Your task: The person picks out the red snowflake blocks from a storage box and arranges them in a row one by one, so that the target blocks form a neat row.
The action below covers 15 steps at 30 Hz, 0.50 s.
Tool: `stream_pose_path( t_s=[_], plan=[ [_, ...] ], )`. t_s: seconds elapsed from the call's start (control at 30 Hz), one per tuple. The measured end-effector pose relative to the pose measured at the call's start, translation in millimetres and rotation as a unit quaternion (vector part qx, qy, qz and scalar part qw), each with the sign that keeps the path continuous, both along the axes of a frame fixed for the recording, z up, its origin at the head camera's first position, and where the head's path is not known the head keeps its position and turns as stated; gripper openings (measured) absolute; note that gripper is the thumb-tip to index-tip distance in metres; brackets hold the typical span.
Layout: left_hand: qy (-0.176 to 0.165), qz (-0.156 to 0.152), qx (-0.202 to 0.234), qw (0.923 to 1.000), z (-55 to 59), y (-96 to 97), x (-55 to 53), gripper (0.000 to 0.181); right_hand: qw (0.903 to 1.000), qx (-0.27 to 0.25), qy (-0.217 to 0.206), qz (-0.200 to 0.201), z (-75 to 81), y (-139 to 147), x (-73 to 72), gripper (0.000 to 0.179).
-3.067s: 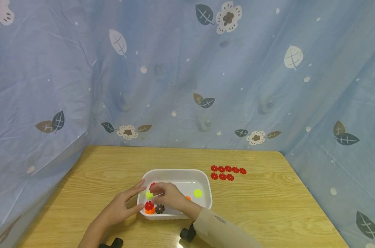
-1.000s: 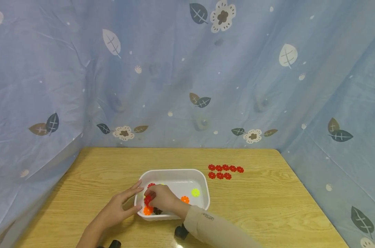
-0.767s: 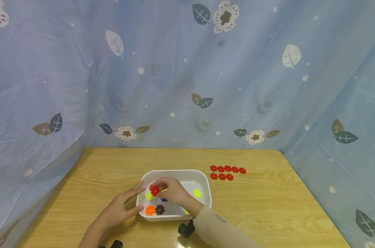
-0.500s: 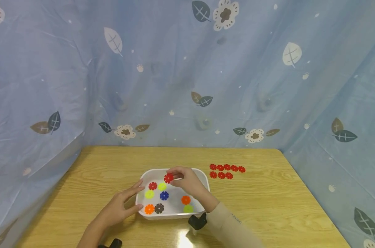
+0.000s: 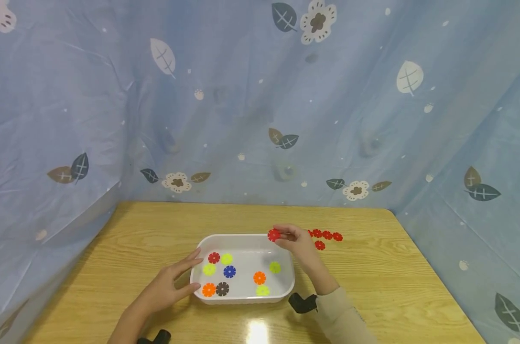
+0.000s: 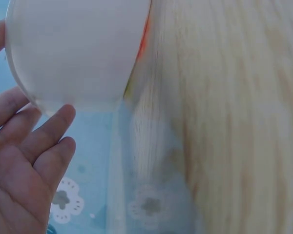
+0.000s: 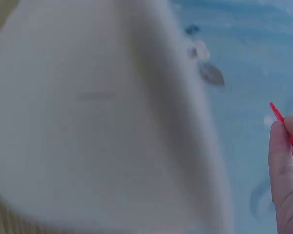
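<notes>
Between the thumb and fingers of my right hand [image 5: 297,244] is a red snowflake-shaped building disc [image 5: 274,235], over the back right corner of a white plastic tray [image 5: 249,300]. The right wrist view shows this disc [image 7: 277,112] edge-on in the pinch. My left hand [image 5: 167,286] rests with spread, fairly straight fingers at the tray's left end, fingertips [image 6: 66,114] right at the rim. Inside the tray lie another red disc [image 5: 214,258], a blue disc [image 5: 229,271], a dark brown disc [image 5: 222,289], and several yellow-green and orange ones.
Red discs [image 5: 327,235] lie in two rows on the wooden table [image 5: 372,277] right of the tray, partly hidden by my right hand. A blue patterned curtain [image 5: 243,95] hangs behind and beside the table. Black camera mounts [image 5: 302,303] sit at the wrists.
My right hand has pinched a red disc from the tray's front left corner, lifted it, and carried it right and back to the far right corner. The left hand has stayed at the rim.
</notes>
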<state>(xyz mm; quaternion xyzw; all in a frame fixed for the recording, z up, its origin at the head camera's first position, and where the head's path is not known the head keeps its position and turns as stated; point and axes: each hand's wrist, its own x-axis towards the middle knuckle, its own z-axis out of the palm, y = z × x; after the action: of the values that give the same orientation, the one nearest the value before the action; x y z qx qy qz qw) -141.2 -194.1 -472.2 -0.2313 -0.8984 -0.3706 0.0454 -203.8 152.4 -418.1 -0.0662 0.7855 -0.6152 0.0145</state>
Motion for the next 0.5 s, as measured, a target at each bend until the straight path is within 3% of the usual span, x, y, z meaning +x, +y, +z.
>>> stream_pose_path(
  t_s=[0.17,0.37,0.5],
  plan=[
    [-0.001,-0.002,-0.004,1.0000,1.3,0.0,-0.9,0.053,0.9992,0.000,-0.006,-0.040,-8.6,27,-3.0,0.036],
    [0.003,-0.001,-0.006,1.0000,2.4,0.2,-0.6,0.053,0.9968,0.005,0.023,-0.076,-32.4,62,-6.5,0.034],
    [-0.004,-0.001,-0.001,1.0000,1.9,-0.2,0.3,0.054,0.9935,0.003,-0.005,-0.113,-45.3,85,-8.5,0.037]
  ],
)
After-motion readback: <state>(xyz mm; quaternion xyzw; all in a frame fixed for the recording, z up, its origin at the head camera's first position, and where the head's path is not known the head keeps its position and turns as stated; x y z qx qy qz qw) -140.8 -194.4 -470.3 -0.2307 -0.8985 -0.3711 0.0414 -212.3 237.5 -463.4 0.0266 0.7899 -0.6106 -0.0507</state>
